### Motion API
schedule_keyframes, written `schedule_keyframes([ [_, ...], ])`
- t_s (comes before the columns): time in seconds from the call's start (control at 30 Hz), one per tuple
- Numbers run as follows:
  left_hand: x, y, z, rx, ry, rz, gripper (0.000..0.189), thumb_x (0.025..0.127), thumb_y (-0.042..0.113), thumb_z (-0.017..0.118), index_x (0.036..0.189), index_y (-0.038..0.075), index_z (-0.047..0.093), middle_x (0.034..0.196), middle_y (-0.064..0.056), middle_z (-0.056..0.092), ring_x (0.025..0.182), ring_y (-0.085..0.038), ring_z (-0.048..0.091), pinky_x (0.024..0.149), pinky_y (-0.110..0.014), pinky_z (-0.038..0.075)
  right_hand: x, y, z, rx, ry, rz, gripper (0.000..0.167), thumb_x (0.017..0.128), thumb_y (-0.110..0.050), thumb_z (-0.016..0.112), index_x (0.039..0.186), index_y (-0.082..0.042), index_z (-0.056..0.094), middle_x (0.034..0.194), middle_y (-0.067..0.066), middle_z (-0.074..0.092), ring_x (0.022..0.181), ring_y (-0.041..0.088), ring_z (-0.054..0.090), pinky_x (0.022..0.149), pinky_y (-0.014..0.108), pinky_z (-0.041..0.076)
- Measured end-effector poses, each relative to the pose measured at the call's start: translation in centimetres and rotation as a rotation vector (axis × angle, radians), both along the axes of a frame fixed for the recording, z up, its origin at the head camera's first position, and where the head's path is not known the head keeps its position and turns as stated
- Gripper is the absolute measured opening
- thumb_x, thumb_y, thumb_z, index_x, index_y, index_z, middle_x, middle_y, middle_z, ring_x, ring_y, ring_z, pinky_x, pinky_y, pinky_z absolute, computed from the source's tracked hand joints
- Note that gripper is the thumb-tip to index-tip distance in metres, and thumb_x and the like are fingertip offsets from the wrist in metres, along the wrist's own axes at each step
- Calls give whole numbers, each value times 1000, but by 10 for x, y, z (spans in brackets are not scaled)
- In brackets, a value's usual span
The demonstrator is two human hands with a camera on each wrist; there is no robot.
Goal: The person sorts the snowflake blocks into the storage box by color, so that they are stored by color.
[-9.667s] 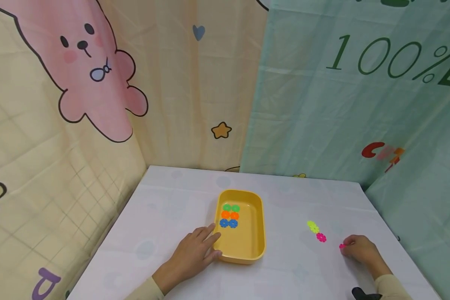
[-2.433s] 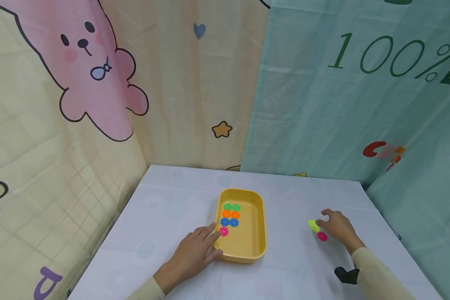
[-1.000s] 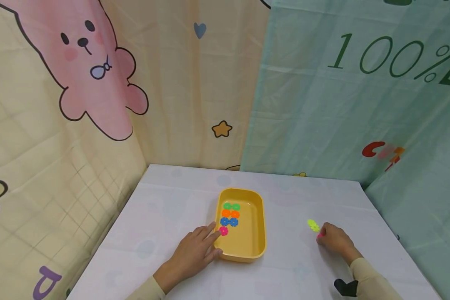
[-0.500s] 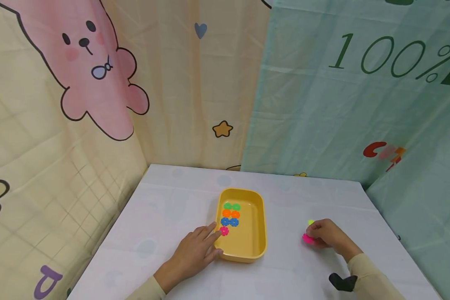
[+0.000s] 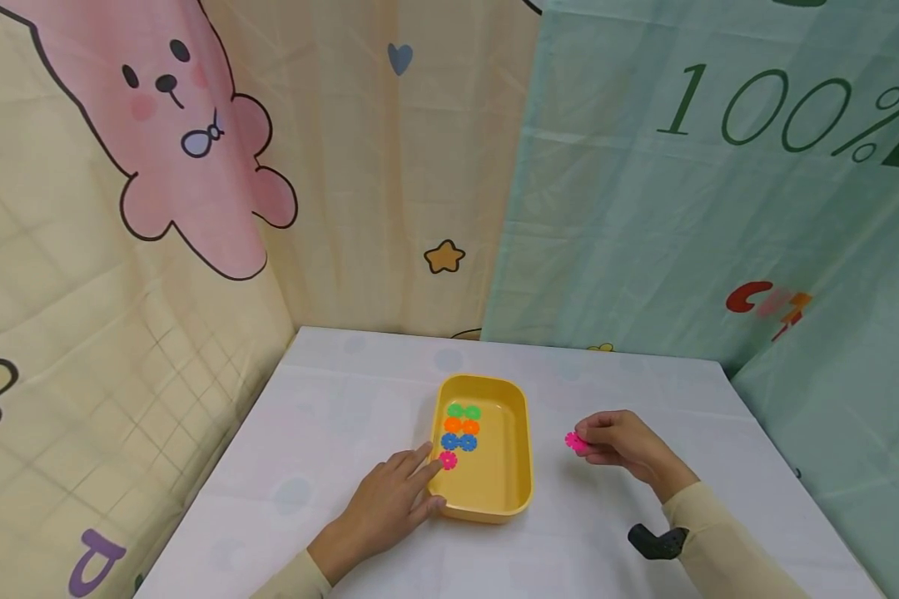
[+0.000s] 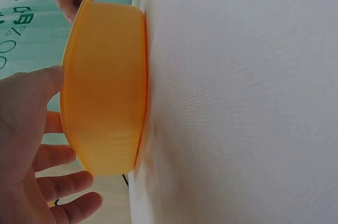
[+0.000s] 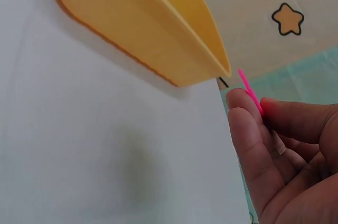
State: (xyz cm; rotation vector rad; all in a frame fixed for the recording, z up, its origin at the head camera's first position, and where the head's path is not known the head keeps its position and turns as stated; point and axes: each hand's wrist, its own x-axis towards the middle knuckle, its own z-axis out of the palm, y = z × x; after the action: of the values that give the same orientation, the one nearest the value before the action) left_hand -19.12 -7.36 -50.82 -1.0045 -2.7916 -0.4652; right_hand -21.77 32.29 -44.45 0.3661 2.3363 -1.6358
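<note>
A yellow tray [image 5: 494, 509] holds flower-shaped plastic discs in rows: two green discs [image 5: 455, 411], two orange discs [image 5: 453, 425], two blue discs [image 5: 449, 442] and one pink disc [image 5: 448, 460]. Resting on the tray's left rim is my left hand [image 5: 384, 507], fingers spread and fairly straight; the left wrist view shows its thumb [image 6: 50, 80] touching the rim. My right hand [image 5: 629, 445] pinches another pink disc [image 5: 575, 442] between thumb and fingers, above the table right of the tray. The right wrist view shows this disc edge-on. No yellow-green discs are visible; my right hand covers where they lay.
The white-covered table [image 5: 330, 391] runs back to hanging printed cloths [image 5: 607, 208] on several sides. A black wrist strap part [image 5: 658, 542] sticks out from my right sleeve. Table surface separates the right hand from the tray.
A pink disc has appeared in the tray since the oldest frame. My right hand has picked up the second pink disc and carried it leftward and up. My left hand stays put.
</note>
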Motion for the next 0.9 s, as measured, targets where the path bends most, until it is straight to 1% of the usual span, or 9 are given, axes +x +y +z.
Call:
schedule_keyframes([
  [0.1,0,0,0,0,10,-1,60,100,59,55,144,18,59,156,-6,48,130,-26,54,98,-47,52,-8,-10,4,-24,-9,-26,31,99,-17,68,121,5,65,97,12,73,85,30,74,76,35,62],
  [0.2,0,1,0,0,21,-4,60,100,59,55,144,19,59,156,-7,48,130,-26,54,98,-46,52,-14,-19,8,-32,1,-15,29,100,-17,67,120,4,64,98,12,74,83,26,73,78,34,62],
  [0.27,0,1,0,-3,23,-4,60,100,59,55,144,19,59,156,-7,48,130,-25,54,97,-46,53,-19,-26,11,-41,9,-22,28,99,-16,68,119,4,65,97,12,74,82,26,74,77,34,62],
  [0.43,0,1,4,-8,-8,7,58,99,56,57,144,19,59,156,-6,48,131,-26,53,99,-47,52,-31,-43,15,-43,18,-20,29,99,-15,68,120,4,64,96,12,73,82,26,74,77,34,62],
  [0.57,1,1,6,-15,-19,9,58,99,56,58,144,19,59,156,-6,48,131,-26,53,99,-47,51,-40,-54,17,-29,20,-12,30,99,-14,68,122,5,63,96,12,73,79,23,73,76,34,62],
  [0.8,1,2,7,-25,-17,11,57,99,56,58,143,19,60,156,-6,48,130,-26,53,99,-48,52,-54,-76,21,-43,7,-6,28,99,-12,68,121,4,65,96,12,75,90,32,75,75,34,62],
  [0.9,1,2,8,-28,-29,15,57,99,55,59,143,19,60,156,-6,48,131,-27,53,99,-48,52,-59,-87,19,-25,14,20,25,99,-13,69,118,2,67,95,11,75,92,34,74,75,34,62],
])
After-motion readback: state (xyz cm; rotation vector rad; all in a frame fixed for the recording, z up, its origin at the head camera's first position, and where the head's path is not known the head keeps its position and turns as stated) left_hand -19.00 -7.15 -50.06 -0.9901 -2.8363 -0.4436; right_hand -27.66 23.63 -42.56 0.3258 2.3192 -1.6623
